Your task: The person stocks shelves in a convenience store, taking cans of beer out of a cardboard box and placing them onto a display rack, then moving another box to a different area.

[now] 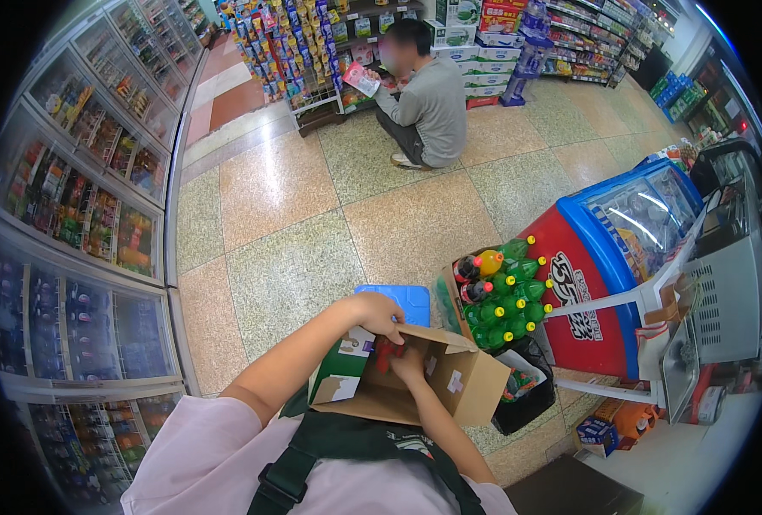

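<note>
An opened cardboard box [484, 386] is tilted before my body, its inside facing me, with a green and white printed flap [345, 360] on the left. My left hand [381, 314] grips the box's far upper edge, thumb over the rim. Reaching inside, my right hand [408, 364] has a small red item [387, 355] at its fingers; what it is cannot be made out. Several white stickers or tape pieces show on the box's inner walls. A blue plastic stool [401, 301] stands on the floor just beyond the box.
Bottles with yellow caps [506, 302] stand packed in a carton to the right, beside a black-lined bin [529, 393] and a red and blue chest freezer [587, 290]. Glass-door fridges [84, 257] line the left. A person [429, 106] crouches ahead by the shelves, holding a pink packet [361, 79].
</note>
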